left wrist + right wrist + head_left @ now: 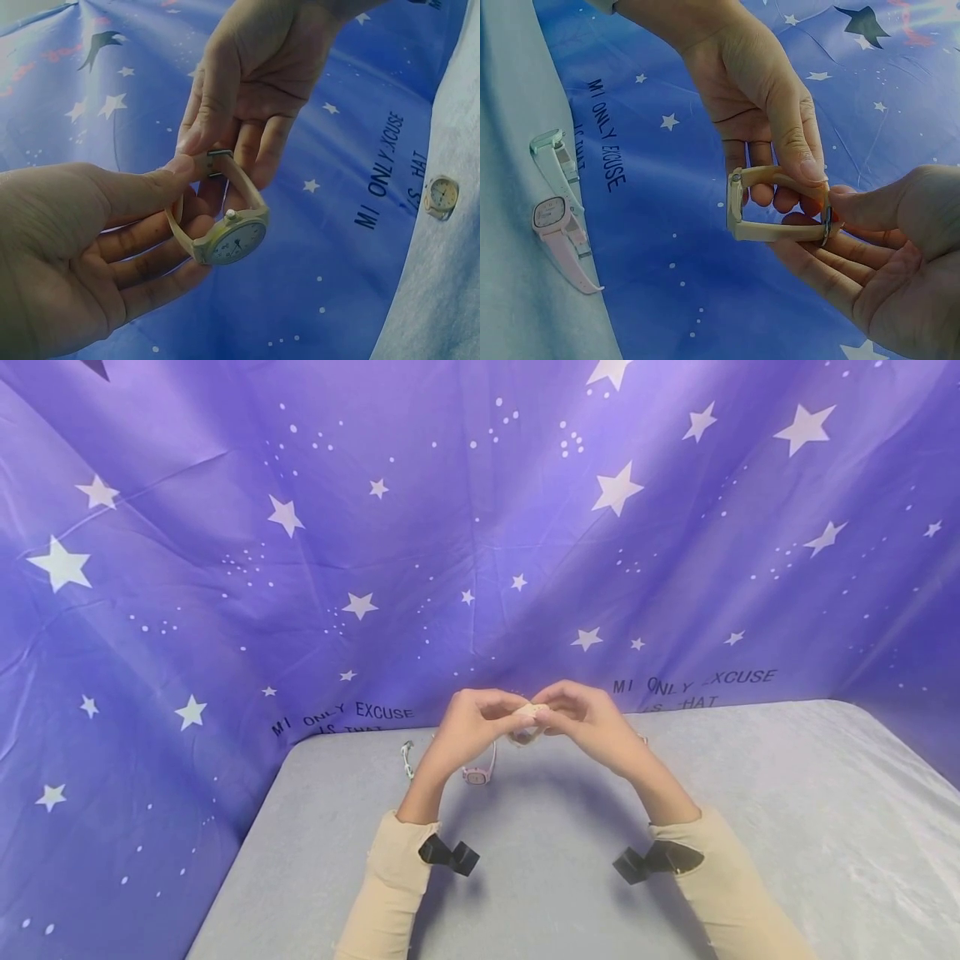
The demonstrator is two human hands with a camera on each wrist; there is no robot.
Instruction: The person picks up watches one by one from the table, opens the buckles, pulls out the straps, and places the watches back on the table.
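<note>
Both hands hold a cream wristwatch (238, 241) up above the far part of the table. Its strap is bent into a loop, with a metal buckle (827, 225) at the strap ends. My left hand (467, 727) pinches one strap end between thumb and fingers. On the buckle side, my right hand (588, 727) pinches the other end, its thumb tip close to the left thumb. The round white dial faces away from the hands in the left wrist view. In the right wrist view the watch case is seen edge-on.
A pink watch (476, 775) and a mint-green watch (553, 165) lie on the grey-covered table (300, 860), left of the hands. Another pale watch (441, 196) lies to the right. A purple star-printed curtain (420, 543) hangs behind the table's far edge.
</note>
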